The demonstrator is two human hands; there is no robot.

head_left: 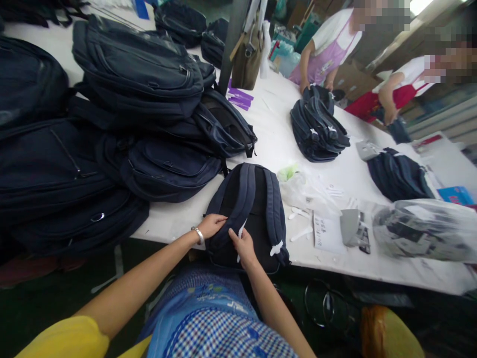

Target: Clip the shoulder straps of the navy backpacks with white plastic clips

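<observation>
A dark navy backpack (261, 214) lies in front of me at the table's edge, its black back panel and two shoulder straps facing up. My left hand (211, 226), with a silver bracelet at the wrist, has its fingers closed at the outer edge of the left shoulder strap (244, 191); the fingertips are partly hidden. Lower on that same strap, my right hand (245, 247) grips it, thumb on top. A white strip (242, 227) shows beside its fingers. Another white strip (276, 247) is wrapped around the lower end of the right shoulder strap (275, 214).
Piled backpacks (137, 74) fill the left side. A metal post (231, 47) holds a hanging brown bag (248, 57). Across the table, two people handle bags beside stacked backpacks (316, 127). Clear plastic bags (428, 228), a paper (328, 231) and white strips (301, 233) lie at right.
</observation>
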